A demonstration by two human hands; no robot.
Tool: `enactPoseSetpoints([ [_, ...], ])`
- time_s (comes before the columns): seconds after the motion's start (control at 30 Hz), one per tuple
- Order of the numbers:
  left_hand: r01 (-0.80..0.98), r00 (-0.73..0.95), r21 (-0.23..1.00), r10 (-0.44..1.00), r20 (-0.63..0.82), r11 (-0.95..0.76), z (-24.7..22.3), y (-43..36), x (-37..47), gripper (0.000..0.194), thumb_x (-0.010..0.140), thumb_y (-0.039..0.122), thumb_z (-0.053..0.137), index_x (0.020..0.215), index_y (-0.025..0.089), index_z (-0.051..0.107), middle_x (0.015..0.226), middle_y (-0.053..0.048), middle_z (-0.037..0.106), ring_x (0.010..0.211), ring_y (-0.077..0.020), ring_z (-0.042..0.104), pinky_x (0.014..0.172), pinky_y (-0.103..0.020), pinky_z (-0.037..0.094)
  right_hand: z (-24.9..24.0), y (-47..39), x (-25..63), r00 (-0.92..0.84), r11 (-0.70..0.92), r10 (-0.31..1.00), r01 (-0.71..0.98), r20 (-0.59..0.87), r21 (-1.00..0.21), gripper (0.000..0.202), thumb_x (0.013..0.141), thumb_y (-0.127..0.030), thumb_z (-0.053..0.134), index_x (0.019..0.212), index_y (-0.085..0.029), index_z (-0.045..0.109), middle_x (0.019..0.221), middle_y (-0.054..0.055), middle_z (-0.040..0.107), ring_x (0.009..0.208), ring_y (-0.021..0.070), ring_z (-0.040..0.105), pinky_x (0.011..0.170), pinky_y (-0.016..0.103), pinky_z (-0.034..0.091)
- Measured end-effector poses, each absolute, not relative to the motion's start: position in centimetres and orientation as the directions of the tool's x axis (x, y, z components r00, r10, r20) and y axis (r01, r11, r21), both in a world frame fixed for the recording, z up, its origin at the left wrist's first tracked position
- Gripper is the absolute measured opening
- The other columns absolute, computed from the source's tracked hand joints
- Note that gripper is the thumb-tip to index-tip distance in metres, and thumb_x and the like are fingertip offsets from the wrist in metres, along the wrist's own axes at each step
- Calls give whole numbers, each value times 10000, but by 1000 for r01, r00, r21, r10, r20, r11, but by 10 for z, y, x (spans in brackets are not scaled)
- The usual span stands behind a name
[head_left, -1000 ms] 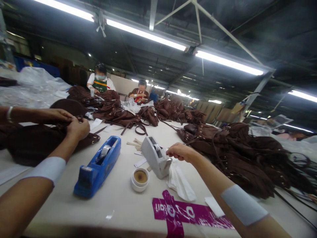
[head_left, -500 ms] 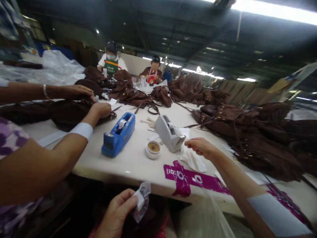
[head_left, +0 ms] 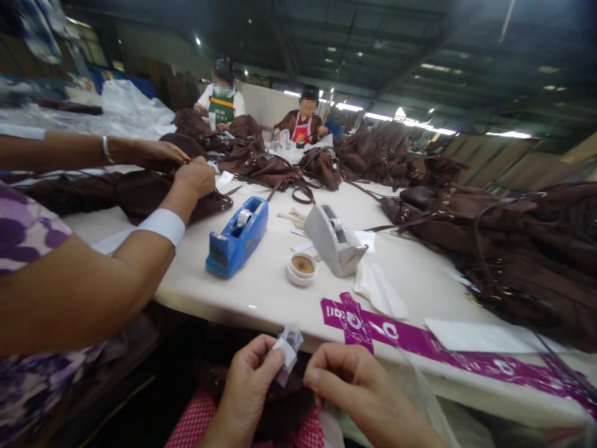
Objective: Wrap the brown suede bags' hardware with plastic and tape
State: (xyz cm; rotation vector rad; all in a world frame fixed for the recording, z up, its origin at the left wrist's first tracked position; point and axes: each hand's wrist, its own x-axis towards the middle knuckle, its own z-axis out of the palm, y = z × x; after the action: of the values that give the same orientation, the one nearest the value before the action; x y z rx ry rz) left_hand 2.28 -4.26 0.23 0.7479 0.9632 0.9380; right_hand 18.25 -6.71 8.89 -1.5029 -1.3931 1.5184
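At the table's near edge, my left hand pinches a small clear plastic bag with a white paper or label on it, between thumb and fingers. Just right of it, my right hand is closed in a pinch, and whatever is between its fingertips is too small to make out. A dark brown cloth item lies on my lap below both hands. Beyond them on the table stand a grey tape dispenser, a blue tape dispenser and a small round white pot with a yellowish-brown inside.
Purple printed tape runs along the front of the white table. Brown bags are heaped at the right and back. On the left, a co-worker's arms reach over another brown bag. Two people work across the table.
My right hand has come back from the grey dispenser's cutting end to beside my left hand. My left hand, with the plastic bag, has risen slightly and shifted right in view.
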Motion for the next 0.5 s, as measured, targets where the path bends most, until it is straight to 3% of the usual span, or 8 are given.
enactPoseSetpoints([
  [0.17,-257,258,897,920,-295,360,-2,-43,25,464,639,574,772,697,149,596,580,31,542,550,-105,460,550,-219,369,57,-62,172,-101,-276,943,292,-316,-916,261,773,-358,572,601,-161,581,572,-1,580,544,109,473,541,230,365],
  [0.5,-289,282,885,916,-287,366,-5,-46,23,456,690,583,763,719,153,611,620,8,577,595,-118,500,584,-222,406,51,-57,166,-28,-272,952,382,-305,-883,247,765,-316,541,565,-172,557,533,-3,571,511,113,467,508,233,335],
])
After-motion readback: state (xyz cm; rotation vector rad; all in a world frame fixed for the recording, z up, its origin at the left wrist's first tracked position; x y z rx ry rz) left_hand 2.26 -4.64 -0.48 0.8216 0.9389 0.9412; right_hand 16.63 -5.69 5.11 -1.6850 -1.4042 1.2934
